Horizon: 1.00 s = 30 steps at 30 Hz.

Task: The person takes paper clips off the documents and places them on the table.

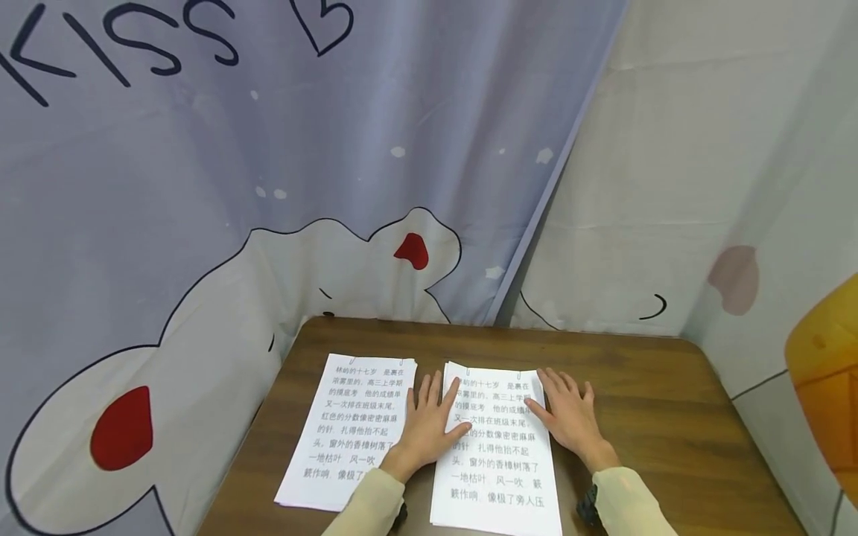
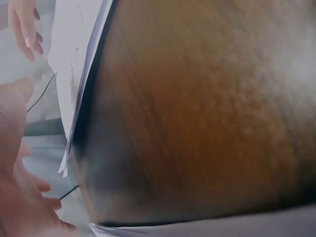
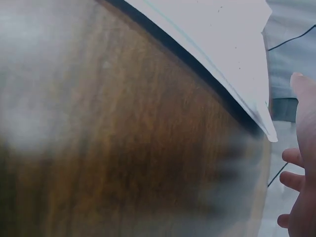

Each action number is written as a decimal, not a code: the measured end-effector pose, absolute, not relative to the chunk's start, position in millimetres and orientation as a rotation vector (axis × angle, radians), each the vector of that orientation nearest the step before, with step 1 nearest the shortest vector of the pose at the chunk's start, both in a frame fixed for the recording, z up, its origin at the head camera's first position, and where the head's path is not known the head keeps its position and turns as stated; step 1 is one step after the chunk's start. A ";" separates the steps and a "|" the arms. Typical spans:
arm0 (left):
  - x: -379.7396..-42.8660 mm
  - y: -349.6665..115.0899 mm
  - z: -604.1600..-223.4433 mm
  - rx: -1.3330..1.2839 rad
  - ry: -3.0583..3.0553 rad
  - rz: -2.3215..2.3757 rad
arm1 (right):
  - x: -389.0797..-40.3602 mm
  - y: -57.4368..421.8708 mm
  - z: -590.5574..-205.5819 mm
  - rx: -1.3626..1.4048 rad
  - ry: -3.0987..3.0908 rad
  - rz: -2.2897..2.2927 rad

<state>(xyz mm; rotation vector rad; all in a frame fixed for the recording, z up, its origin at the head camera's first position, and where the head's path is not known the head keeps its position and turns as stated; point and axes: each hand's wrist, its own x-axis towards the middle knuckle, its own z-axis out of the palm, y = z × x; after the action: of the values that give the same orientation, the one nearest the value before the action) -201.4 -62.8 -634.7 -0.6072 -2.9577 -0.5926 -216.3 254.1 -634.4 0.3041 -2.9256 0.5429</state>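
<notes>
Two stacks of printed paper lie side by side on a brown wooden table. The right stack has its upper part between my hands. Spread fingers of my left hand reach over its left edge, the thumb lying across the printed text. At its upper right edge is my right hand, fingers extended and the thumb over the page. To the left, the left stack has its right edge partly covered by my left hand and sleeve. Both wrist views show paper edges raised a little above the wood, beside fairly straight fingers.
The wooden table has rounded back corners. Small clips, such as one paper clip, sit along the stacks' top edges. A printed curtain hangs behind the table, with pale cloth to the right.
</notes>
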 end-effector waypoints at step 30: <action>-201.1 -31.6 -638.0 -0.311 -2.893 -1.108 | -261.6 220.9 -640.8 0.209 -2.937 0.752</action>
<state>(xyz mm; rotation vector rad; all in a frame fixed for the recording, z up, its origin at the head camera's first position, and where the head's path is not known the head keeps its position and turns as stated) -201.1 -31.6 -638.0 -0.3109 -2.8933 -1.1081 -261.6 220.9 -640.8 0.2085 -2.9371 0.7515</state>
